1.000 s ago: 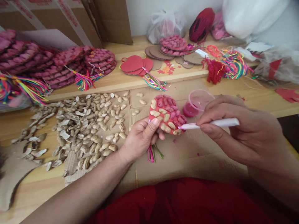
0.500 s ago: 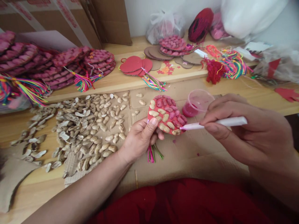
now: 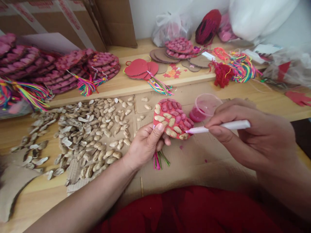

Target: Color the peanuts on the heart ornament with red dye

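Note:
Between thumb and fingers, my left hand point(image 3: 148, 140) grips a red disc point(image 3: 160, 124) covered with peanut shells. The shells on its upper right are dyed pink; those on its left and lower part are plain tan. A pink and green tassel point(image 3: 159, 161) hangs below the disc. My right hand point(image 3: 252, 139) pinches a white paintbrush point(image 3: 225, 126), its pink tip touching the disc's lower right edge. Just behind the brush stands a clear plastic cup point(image 3: 206, 105) with pink liquid in the bottom.
Loose peanut shells point(image 3: 97, 132) spread over the cardboard on the left. Along the raised shelf stand stacks of pink shell discs point(image 3: 60, 71), red heart-shaped cutouts point(image 3: 137, 68), colourful tassels point(image 3: 244, 66) and a ball of red yarn point(image 3: 208, 27). A cardboard box point(image 3: 53, 22) is at back left.
My right hand has moved slightly left with the paintbrush, and the brush tip has shifted a little inward along the disc's lower edge. My left hand and the disc have barely moved.

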Motion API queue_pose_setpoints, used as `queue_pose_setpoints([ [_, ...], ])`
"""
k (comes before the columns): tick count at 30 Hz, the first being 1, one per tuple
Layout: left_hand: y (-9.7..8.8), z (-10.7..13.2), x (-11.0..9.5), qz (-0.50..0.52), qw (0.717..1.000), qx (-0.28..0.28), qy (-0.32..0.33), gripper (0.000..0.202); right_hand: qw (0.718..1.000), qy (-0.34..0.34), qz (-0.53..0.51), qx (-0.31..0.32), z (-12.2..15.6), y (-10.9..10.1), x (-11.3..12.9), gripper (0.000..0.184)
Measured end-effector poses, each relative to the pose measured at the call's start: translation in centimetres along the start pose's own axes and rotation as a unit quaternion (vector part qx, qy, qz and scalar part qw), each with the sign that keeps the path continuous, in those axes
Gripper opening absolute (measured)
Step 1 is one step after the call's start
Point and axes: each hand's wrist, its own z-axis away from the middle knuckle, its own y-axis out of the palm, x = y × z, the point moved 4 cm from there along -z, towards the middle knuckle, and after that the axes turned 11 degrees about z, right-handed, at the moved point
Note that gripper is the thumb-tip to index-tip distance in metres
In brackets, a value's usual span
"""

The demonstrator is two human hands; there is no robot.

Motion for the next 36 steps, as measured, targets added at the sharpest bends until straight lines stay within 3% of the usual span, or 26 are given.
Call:
queue_pose_setpoints([
  [22, -0.16, -0.11, 0.24, 0.035, 0.999, 0.004, 0.01, 0.049, 1.0, -0.009, -0.018, -0.018, 0.08, -0.26, -0.29, 0.008],
  [27, -0.26, -0.18, 0.32, 0.043, 0.999, 0.003, 0.013, 0.05, 0.999, -0.031, 0.005, 0.008, 0.08, -0.08, -0.16, 0.006],
  [32, -0.28, -0.22, 0.26, 0.051, 0.999, -0.002, 0.011, 0.05, 1.0, -0.01, -0.022, -0.007, 0.04, -0.37, -0.22, 0.003],
  [36, -0.27, -0.25, 0.25, 0.056, 0.998, -0.004, 0.013, 0.049, 1.0, -0.031, -0.001, 0.002, 0.04, -0.03, -0.06, 0.005],
])
